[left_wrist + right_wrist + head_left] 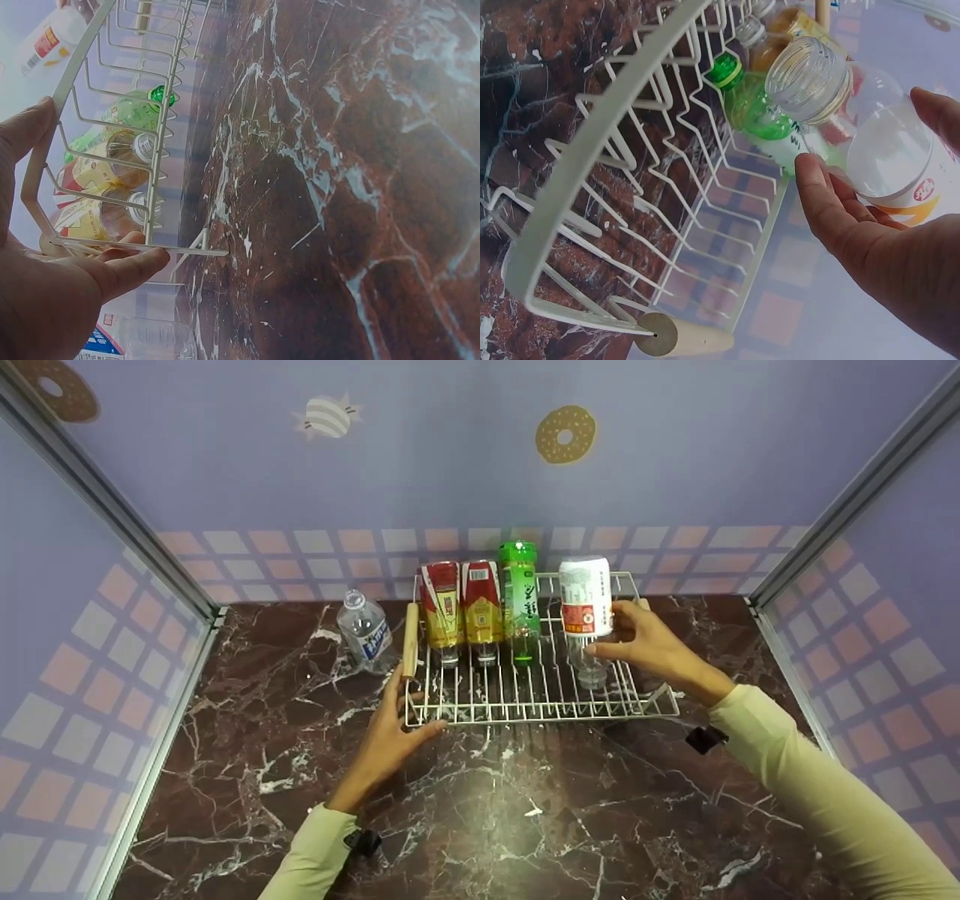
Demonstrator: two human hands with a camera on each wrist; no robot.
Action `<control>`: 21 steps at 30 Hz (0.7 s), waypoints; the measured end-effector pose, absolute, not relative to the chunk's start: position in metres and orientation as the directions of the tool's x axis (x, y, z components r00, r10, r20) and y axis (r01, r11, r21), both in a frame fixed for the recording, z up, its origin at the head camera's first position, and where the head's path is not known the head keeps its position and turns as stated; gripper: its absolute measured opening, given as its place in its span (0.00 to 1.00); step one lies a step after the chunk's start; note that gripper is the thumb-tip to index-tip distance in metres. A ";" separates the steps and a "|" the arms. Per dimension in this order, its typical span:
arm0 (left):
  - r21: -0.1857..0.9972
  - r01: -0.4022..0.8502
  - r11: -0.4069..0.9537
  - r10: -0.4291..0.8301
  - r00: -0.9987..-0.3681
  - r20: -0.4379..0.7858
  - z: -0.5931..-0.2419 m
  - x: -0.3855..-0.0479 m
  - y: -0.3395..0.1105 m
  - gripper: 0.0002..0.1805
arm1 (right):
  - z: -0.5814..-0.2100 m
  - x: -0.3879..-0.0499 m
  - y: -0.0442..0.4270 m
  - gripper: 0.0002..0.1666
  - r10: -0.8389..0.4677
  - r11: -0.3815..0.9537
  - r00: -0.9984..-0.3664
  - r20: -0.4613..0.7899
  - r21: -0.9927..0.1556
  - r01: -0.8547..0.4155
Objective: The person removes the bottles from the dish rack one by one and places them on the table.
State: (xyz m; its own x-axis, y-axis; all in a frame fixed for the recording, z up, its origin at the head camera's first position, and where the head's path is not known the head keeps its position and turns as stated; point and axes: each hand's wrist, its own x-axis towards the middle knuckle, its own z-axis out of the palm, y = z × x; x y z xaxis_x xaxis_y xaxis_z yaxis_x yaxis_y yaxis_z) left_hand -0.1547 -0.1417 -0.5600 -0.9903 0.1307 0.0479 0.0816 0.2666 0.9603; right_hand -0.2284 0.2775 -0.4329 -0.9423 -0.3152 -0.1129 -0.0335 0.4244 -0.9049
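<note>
My right hand (pixel 652 649) holds a clear bottle with a white and red label (pixel 587 598), its mouth downward, over the right part of the white wire rack (pixel 540 712). In the right wrist view its uncapped neck (pixel 806 79) points toward the wires. Two bottles with red and yellow labels (pixel 441 604) (pixel 482 604) and a green bottle (pixel 520 600) stand upside down in the rack. At the rack's front left corner, my left hand (pixel 390 735) grips the frame, thumb along the front wire.
A clear bottle with a blue and white label (pixel 366 634) stands upright left of the rack, near its wooden handle (pixel 410 641). The dark marbled tabletop (pixel 480 825) meets patterned walls at the back and both sides.
</note>
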 end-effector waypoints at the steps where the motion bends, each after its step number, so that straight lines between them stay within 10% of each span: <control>1: 0.961 0.082 0.264 0.132 -0.990 0.048 -0.560 -0.155 -0.142 0.68 | -0.433 -0.226 0.278 0.48 -0.318 0.425 -0.941 -0.111 -0.904 -0.037; 21: 0.952 0.093 0.293 0.132 -0.990 0.056 -0.558 -0.153 -0.143 0.68 | -0.439 -0.183 0.284 0.49 -0.353 0.389 -0.932 -0.084 -0.919 -0.064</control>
